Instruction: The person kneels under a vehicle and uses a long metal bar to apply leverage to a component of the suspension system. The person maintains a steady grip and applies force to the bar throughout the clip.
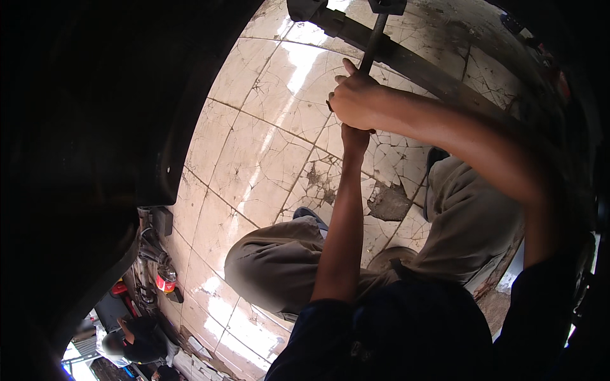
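A dark metal bar (374,44) runs down from a dark metal fitting (388,6) at the top of the head view. My right hand (357,100) is closed round the bar's lower part, its back toward me and one finger sticking up at the left. Directly beneath it my left hand (355,136) is closed at the bar's lower end, in line with it. The right hand covers most of the left one's fingers and the end of the bar. A long dark beam (413,68) slants behind the bar, down to the right.
Cracked cream floor tiles (222,143) lie below, with a broken patch (389,201) between my knees. A large dark body (89,127) fills the left side. Metal parts (149,247) and a red-labelled bottle (166,279) lie at lower left, near another person (136,340).
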